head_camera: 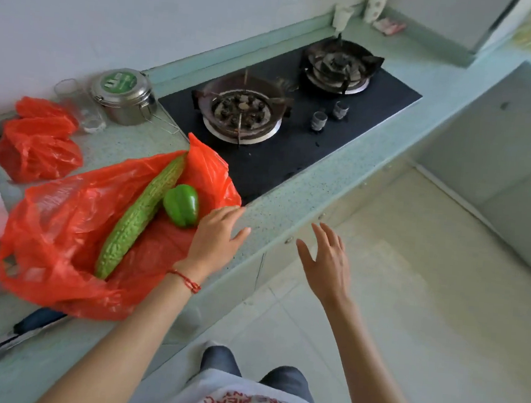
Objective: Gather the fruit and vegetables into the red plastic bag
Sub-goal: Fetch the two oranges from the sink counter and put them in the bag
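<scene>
Two vegetables, bitter gourd [141, 216] and green pepper [182, 205], lie on red bag [63, 225]. Left hand [217, 239] spread at bag's right edge; right hand [326, 264] spread, off the tabletop [276, 215].

Two red bags [71, 235], one gourd [141, 213], one pepper [182, 205].

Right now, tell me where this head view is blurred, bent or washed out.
Head view: wide-angle bending curves the counter edge and stove; motion blur smears the red plastic bag at its left side and the far right corner; the bitter gourd and green pepper stay sharp; light is soft and even, shadows faint.
</scene>
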A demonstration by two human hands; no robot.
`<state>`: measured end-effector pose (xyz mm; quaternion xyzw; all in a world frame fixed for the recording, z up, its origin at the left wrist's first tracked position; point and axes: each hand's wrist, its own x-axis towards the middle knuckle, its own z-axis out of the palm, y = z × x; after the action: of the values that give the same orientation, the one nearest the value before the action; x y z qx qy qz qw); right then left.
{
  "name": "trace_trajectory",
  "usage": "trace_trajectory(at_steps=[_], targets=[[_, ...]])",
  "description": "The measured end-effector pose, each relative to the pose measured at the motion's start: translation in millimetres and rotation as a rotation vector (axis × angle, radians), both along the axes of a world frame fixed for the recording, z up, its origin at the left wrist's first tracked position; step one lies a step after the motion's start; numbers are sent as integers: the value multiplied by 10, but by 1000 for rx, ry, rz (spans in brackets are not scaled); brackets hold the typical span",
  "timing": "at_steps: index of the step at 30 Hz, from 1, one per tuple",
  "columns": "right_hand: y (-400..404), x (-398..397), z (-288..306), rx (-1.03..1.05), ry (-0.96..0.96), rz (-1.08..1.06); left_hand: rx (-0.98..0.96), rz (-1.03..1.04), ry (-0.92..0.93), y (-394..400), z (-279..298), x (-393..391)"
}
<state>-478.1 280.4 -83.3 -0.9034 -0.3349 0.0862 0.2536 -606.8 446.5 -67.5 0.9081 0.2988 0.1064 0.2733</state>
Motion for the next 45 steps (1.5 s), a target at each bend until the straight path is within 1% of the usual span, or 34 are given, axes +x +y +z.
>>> trace_trajectory(at_steps=[10, 18, 24, 29, 34, 39, 45], targets=[[-1486, 256, -15, -15, 13, -346, 122, -372, 100, -1129, 14, 884], [-2558, 255, -45, -23, -21, -617, 157, -635, 92, -2086, 13, 1476], [-3137, 305, -45, -69, -26, -765, 207, -803, 70, -2610, -35, 1848], [-3329, 570, -56, -94, -32, -819, 227, -854, 69, -2781, -72, 2238], [-3324, 1117, -96, -107, -22, -813, 233, -867, 82, -2773, -108, 2794], [-3247, 1946, -170, -82, -77, -806, 227, -848, 75, -2679, -159, 3616], [-3146, 3079, -94, -70, -98, -805, 218, -838, 56, -2582, -85, 4727]])
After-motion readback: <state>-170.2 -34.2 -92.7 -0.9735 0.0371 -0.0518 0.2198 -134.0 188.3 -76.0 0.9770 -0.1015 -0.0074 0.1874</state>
